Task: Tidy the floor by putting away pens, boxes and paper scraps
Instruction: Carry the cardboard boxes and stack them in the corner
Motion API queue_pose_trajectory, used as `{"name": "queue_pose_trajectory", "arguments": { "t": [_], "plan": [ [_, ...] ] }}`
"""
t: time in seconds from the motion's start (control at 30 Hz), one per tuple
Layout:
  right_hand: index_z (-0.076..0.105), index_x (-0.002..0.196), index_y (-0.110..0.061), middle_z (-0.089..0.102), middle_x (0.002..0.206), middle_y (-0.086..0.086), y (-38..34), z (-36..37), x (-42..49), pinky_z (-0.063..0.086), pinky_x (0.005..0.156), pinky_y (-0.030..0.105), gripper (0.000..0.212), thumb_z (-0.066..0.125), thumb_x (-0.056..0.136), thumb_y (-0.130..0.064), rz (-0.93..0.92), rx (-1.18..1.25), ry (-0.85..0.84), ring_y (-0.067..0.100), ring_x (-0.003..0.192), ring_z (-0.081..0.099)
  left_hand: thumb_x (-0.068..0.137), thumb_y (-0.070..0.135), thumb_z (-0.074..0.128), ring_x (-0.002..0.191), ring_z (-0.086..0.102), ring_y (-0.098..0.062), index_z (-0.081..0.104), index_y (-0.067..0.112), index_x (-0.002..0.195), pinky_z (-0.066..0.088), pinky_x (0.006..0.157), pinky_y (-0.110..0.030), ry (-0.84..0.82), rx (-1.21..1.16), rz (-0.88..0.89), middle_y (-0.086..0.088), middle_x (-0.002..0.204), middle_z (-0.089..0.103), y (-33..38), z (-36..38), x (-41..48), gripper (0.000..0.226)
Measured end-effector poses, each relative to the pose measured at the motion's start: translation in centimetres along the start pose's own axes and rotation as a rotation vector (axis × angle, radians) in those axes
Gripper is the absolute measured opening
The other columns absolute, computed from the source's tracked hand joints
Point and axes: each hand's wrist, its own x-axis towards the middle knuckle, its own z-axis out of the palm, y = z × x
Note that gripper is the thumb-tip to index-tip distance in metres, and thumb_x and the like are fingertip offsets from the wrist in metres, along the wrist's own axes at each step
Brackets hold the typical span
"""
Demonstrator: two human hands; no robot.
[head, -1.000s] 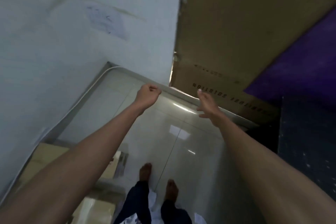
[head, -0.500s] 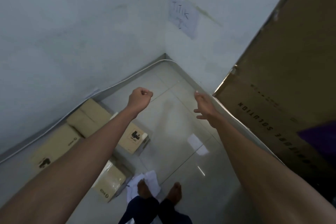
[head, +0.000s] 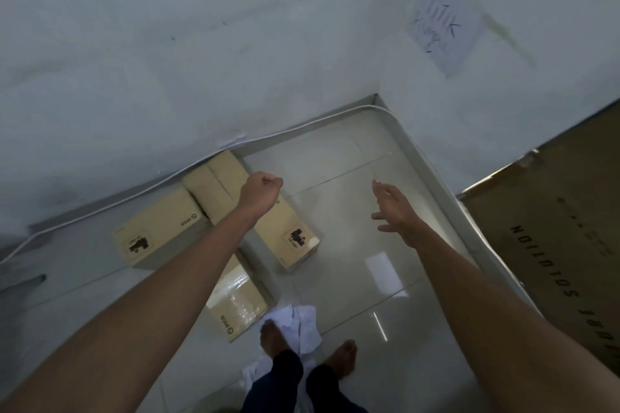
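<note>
Nothing is taken up yet: left hand (head: 262, 192) balled in a bare fist, right hand (head: 401, 216) with fingers (head: 383, 192) spread, so next probably comes bending down to the boxes (head: 161, 228) against the wall (head: 167, 77) or the paper scraps (head: 302, 318) by the feet (head: 272, 337).

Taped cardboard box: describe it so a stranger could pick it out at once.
Find the wall with the white cable along its foot; three tan boxes lie below it. The taped cardboard box is nearest the bare feet, beside crumpled paper. Only it shows glossy clear tape.
</note>
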Motion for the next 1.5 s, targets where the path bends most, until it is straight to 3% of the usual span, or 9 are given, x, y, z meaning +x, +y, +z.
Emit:
{"name": "queue_pose_trajectory", "arguments": {
  "t": [0.23, 0.57, 0.7, 0.8, 0.93, 1.1, 1.23, 1.4, 1.5],
  "plan": [
    [0.027, 0.147, -0.017, 0.042, 0.143, 0.012, -2.0, 5.3, 2.6, 0.053, 0.083, 0.043, 0.072, 0.037, 0.092, -0.063, -0.003, -0.101, -0.066, 0.026, 0.102, 0.060, 0.091, 0.026, 0.054, 0.095, 0.054, -0.018, 0.062, 0.016, 0.097, 0.041, 0.086, -0.028, 0.085, -0.077, -0.034, 0.000, 0.101, 0.060, -2.6, -4.4, 3.5, 0.015],
    [0.029, 0.146, -0.018, 0.042, 0.143, 0.013, -2.9, 9.0, 9.6, 0.050, 0.086, 0.043, 0.067, 0.037, 0.094, -0.059, 0.002, -0.219, -0.166, 0.029, 0.107, 0.059, 0.092, 0.034, 0.053, 0.113, 0.054, -0.022, 0.054, 0.013, 0.123, 0.039, 0.091, -0.030, 0.232, -0.165, -0.185, -0.005, 0.126, 0.058, -6.4, -5.2, 8.1, 0.038],
    [0.029, 0.147, -0.019, 0.049, 0.135, 0.012, -2.9, 10.3, 13.5, 0.050, 0.086, 0.043, 0.068, 0.037, 0.094, -0.060, -0.026, -0.256, -0.200, 0.029, 0.106, 0.060, 0.093, 0.035, 0.053, 0.117, 0.052, -0.022, 0.051, 0.012, 0.127, 0.038, 0.091, -0.029, 0.291, -0.200, -0.232, -0.006, 0.131, 0.055, -7.8, -3.9, 10.2, 0.042],
    [0.027, 0.148, -0.019, 0.054, 0.129, 0.015, -1.8, 11.1, 16.3, 0.051, 0.086, 0.044, 0.069, 0.038, 0.093, -0.060, -0.029, -0.300, -0.218, 0.030, 0.108, 0.060, 0.092, 0.034, 0.055, 0.117, 0.053, -0.023, 0.051, 0.011, 0.128, 0.038, 0.092, -0.029, 0.330, -0.238, -0.269, -0.007, 0.132, 0.055, -9.4, -2.7, 11.5, 0.043],
    [0.024, 0.149, -0.023, 0.039, 0.148, 0.011, 0.0, 12.5, 19.4, 0.051, 0.088, 0.041, 0.072, 0.039, 0.091, -0.063, -0.004, -0.343, -0.246, 0.032, 0.121, 0.052, 0.093, 0.032, 0.054, 0.103, 0.057, -0.016, 0.047, 0.009, 0.133, 0.039, 0.088, -0.026, 0.334, -0.249, -0.306, -0.005, 0.134, 0.051, -12.4, -0.9, 12.8, 0.047],
    [0.023, 0.148, -0.027, 0.035, 0.151, 0.010, 2.9, 15.0, 22.7, 0.042, 0.103, 0.051, 0.076, 0.038, 0.087, -0.069, 0.024, -0.374, -0.286, 0.033, 0.129, 0.046, 0.091, 0.030, 0.057, 0.107, 0.054, -0.019, 0.045, 0.008, 0.134, 0.039, 0.089, -0.026, 0.335, -0.277, -0.369, -0.009, 0.137, 0.049, -16.5, 1.0, 15.4, 0.049],
    [0.023, 0.147, -0.028, 0.038, 0.149, 0.011, 5.7, 17.0, 26.1, 0.037, 0.106, 0.056, 0.083, 0.036, 0.081, -0.077, 0.012, -0.420, -0.297, 0.033, 0.129, 0.046, 0.089, 0.032, 0.060, 0.122, 0.049, -0.024, 0.045, 0.011, 0.134, 0.039, 0.104, -0.034, 0.306, -0.286, -0.404, -0.009, 0.136, 0.050, -19.9, 2.8, 18.8, 0.052],
    [0.019, 0.149, -0.026, 0.034, 0.151, 0.013, 9.4, 20.9, 29.8, 0.037, 0.107, 0.055, 0.077, 0.034, 0.087, -0.071, 0.004, -0.463, -0.319, 0.034, 0.131, 0.044, 0.089, 0.030, 0.062, 0.115, 0.054, -0.022, 0.047, 0.009, 0.130, 0.040, 0.094, -0.027, 0.309, -0.333, -0.457, -0.001, 0.116, 0.056, -25.4, 5.5, 22.3, 0.048],
    [0.017, 0.150, -0.023, 0.029, 0.154, 0.014, 11.6, 23.0, 31.9, 0.032, 0.111, 0.052, 0.074, 0.034, 0.091, -0.064, -0.012, -0.481, -0.323, 0.034, 0.136, 0.038, 0.083, 0.037, 0.065, 0.115, 0.056, -0.021, 0.055, 0.012, 0.125, 0.039, 0.099, -0.026, 0.318, -0.374, -0.462, -0.003, 0.121, 0.062, -28.6, 7.4, 23.9, 0.050]
  ]
}}
